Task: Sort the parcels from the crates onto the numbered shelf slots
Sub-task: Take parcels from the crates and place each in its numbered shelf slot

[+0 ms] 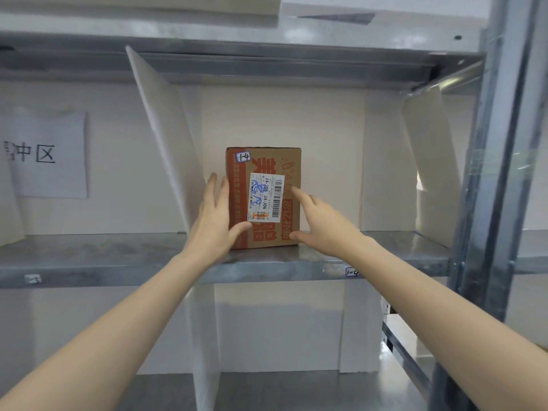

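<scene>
A brown cardboard parcel (264,161) with orange print, a white shipping label and a small "1-4" tag stands upright on the metal shelf (118,256). The shelf's front edge carries a matching "1-4" tag (352,272). My left hand (212,223) lies flat against the parcel's left side, fingers straight, thumb across the lower front. My right hand (318,221) touches the parcel's right front with straight fingers, index on the face, thumb at the bottom corner.
White foam dividers bound the slot: a tilted one (166,134) on the left, another (430,161) on the right. A paper sign (49,155) hangs in the left bay. A steel upright (501,173) stands at right. A lower shelf (296,390) lies beneath.
</scene>
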`<state>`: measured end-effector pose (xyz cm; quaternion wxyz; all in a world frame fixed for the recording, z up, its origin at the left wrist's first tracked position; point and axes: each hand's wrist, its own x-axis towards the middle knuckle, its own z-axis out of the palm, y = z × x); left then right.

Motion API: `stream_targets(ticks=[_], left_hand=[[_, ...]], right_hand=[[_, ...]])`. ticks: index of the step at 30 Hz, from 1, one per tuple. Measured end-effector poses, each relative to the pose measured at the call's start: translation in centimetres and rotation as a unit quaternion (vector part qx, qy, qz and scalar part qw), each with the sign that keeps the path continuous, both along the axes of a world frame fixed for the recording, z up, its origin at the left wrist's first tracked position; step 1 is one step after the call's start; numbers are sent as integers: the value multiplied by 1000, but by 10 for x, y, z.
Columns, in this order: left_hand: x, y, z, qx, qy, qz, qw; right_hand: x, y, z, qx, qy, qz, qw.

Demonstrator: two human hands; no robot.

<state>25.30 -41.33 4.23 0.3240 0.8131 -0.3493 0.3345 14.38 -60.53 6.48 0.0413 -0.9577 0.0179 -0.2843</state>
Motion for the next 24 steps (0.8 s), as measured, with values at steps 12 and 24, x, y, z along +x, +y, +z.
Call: stream_targets(ticks=[12,24], left_hand=[[-44,-9,1,103,-2,-93,990],[-169,-153,-30,249,3,-292,924]], right_hand=[[-75,14,-1,-39,0,-91,995],[-268,-46,-45,-14,30,-286,958]])
